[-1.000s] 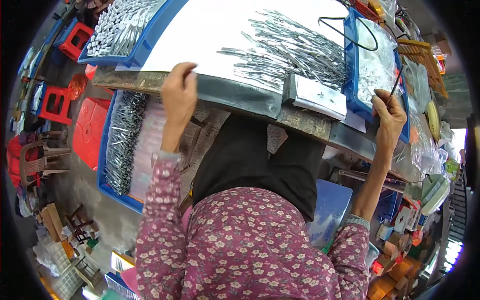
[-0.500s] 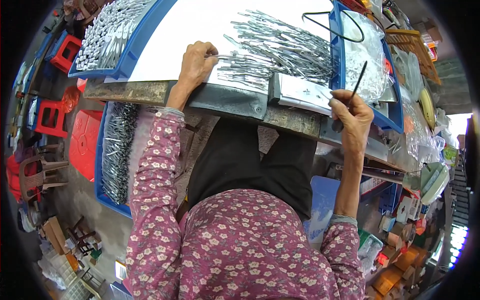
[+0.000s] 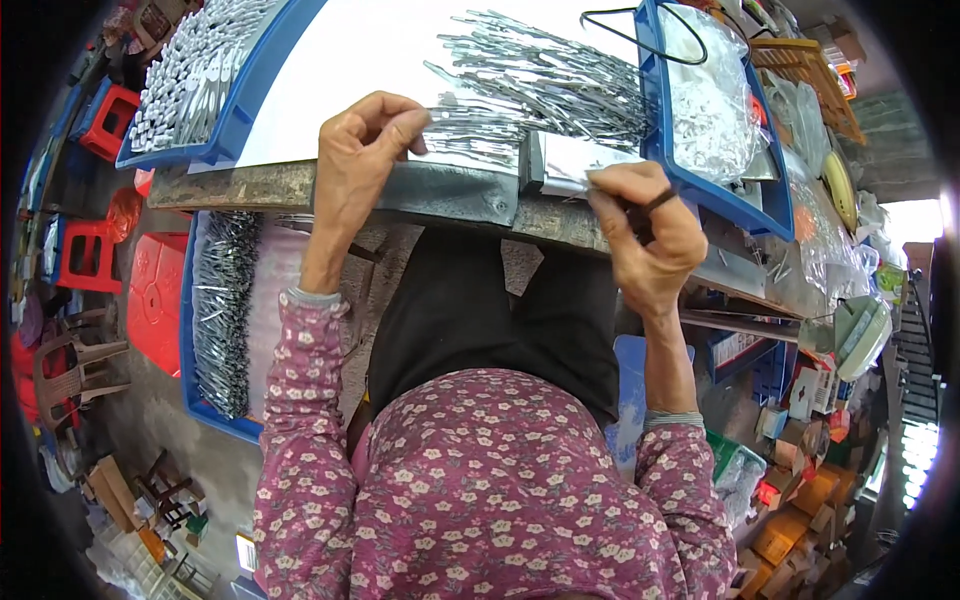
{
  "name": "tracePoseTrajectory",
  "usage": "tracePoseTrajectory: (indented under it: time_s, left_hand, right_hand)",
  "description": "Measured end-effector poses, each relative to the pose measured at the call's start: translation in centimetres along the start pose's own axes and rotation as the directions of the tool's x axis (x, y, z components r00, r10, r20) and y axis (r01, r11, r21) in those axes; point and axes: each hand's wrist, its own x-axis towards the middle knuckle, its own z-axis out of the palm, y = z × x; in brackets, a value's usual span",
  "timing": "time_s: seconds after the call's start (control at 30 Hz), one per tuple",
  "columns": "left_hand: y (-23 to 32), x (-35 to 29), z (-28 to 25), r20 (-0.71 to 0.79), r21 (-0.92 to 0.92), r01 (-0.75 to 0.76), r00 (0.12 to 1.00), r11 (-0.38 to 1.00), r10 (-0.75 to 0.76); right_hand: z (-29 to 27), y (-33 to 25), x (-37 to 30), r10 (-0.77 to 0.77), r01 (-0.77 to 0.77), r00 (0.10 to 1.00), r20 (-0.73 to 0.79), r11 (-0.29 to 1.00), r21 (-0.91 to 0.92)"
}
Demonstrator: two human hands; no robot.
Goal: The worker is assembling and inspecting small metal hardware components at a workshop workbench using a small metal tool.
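A pile of thin silvery metal strips [image 3: 560, 80] lies on a white sheet [image 3: 350, 60] in front of me. My left hand [image 3: 365, 145] is at the pile's left end, thumb and forefinger pinched together; what is between the tips is too small to make out. My right hand [image 3: 652, 235] is closed beside a small metal block [image 3: 570, 160] at the bench edge. A thin black rod [image 3: 662, 200] shows between its fingers, mostly hidden. Its thumb and forefinger tips meet at the block's right end.
A blue tray of light-coloured pieces [image 3: 215, 148] stands at far left. Another blue tray [image 3: 655, 90], holding a plastic bag, stands right of the pile. Below the bench's left side is a blue bin [image 3: 190, 330] of dark metal pieces. Red stools [image 3: 92, 250] stand at left.
My right hand has moved left to the block, and the rod that stood upright is now mostly covered by its fingers. My left hand has shifted slightly left and turned. The view has shifted slightly.
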Motion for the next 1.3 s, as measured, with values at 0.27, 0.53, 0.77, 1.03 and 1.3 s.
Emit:
tracePoseTrajectory:
  time_s: [0.27, 0.53, 0.77, 1.03, 1.3]
  left_hand:
    - [1.2, -3.0, 3.7, 0.289, -0.282, 0.104, 0.957, 0.954, -0.019]
    - [0.3, -3.9, 5.3, 0.379, -0.406, 0.115, 0.924, 0.907, 0.053]
    - [0.4, -3.9, 5.8, 0.39, -0.389, 0.082, 0.917, 0.918, 0.083]
    - [0.2, -3.9, 6.1, 0.437, -0.375, 0.108, 0.897, 0.921, 0.073]
    - [0.0, -3.9, 6.6, 0.46, -0.407, 0.196, 0.888, 0.892, 0.014]
  right_hand:
    - [1.7, -0.6, -1.0, -0.358, 0.365, 0.931, 0.077, 0.891, -0.269]
    - [1.3, -0.3, -1.8, -0.297, 0.32, 0.947, 0.121, 0.897, -0.306]
    - [0.7, -0.2, -2.1, -0.238, 0.28, 0.957, 0.164, 0.906, -0.318]
    - [0.2, 0.0, -2.3, -0.215, 0.277, 0.954, 0.211, 0.902, -0.332]
    - [-0.6, 0.2, -2.4, -0.157, 0.29, 0.928, 0.339, 0.875, -0.388]
